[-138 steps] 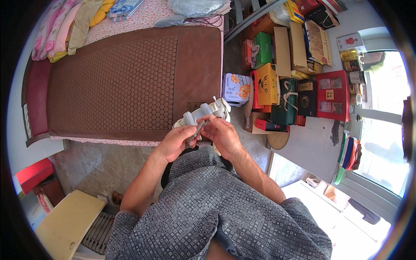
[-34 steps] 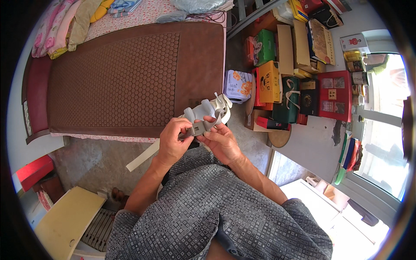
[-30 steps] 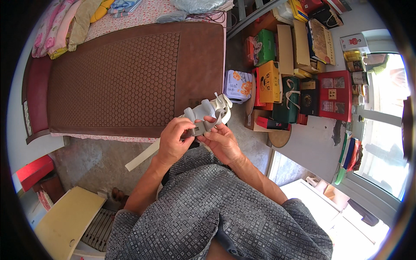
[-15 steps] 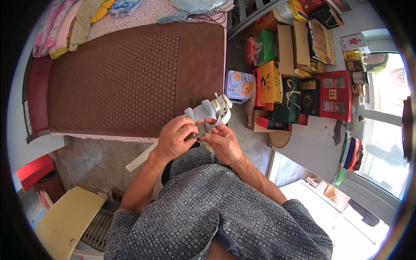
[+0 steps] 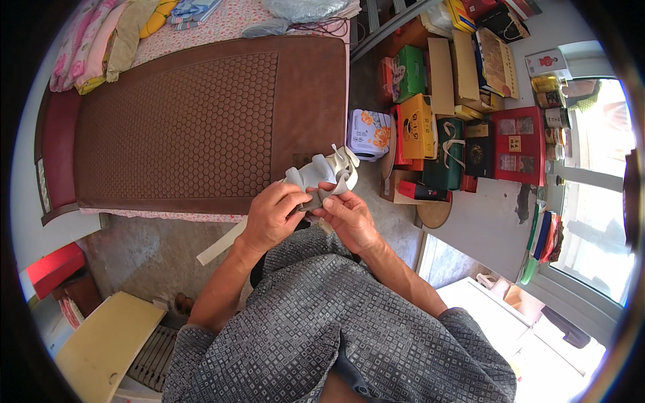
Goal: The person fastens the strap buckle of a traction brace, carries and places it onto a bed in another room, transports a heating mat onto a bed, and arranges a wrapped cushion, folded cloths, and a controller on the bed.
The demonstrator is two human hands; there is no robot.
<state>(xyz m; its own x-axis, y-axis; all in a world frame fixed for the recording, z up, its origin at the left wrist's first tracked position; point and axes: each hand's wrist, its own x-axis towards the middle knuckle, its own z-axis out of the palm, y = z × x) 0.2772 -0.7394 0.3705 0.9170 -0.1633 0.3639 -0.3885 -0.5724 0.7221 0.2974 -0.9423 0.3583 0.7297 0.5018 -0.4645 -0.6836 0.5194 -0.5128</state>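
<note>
In front of my lap, both hands work at a grey strap (image 5: 311, 200) that belongs to a pale grey and cream contraption of curved bands and padded parts (image 5: 314, 172). My left hand (image 5: 270, 213) is closed, its thumb and fingers pinching the left end of the strap. Opposite it, my right hand (image 5: 353, 220) pinches the strap's other side, thumb on top. A curled light band (image 5: 345, 180) rises just beyond the right fingertips. The fingers hide part of the strap, and what exactly the contraption is cannot be made out. Below the left wrist, a long off-white strip (image 5: 222, 243) slants downward.
A bed with a brown honeycomb-patterned mat (image 5: 181, 127) lies ahead. On the right are a lilac floral tin (image 5: 370, 134), several stacked boxes (image 5: 418, 127) and a window (image 5: 594, 208). A yellowish cabinet panel (image 5: 107, 346) stands at lower left, a white surface (image 5: 480, 316) at lower right.
The right hand has shifted slightly and its thumb has risen on the strap. The strap between the hands has turned a little. The left hand keeps its pinch.
</note>
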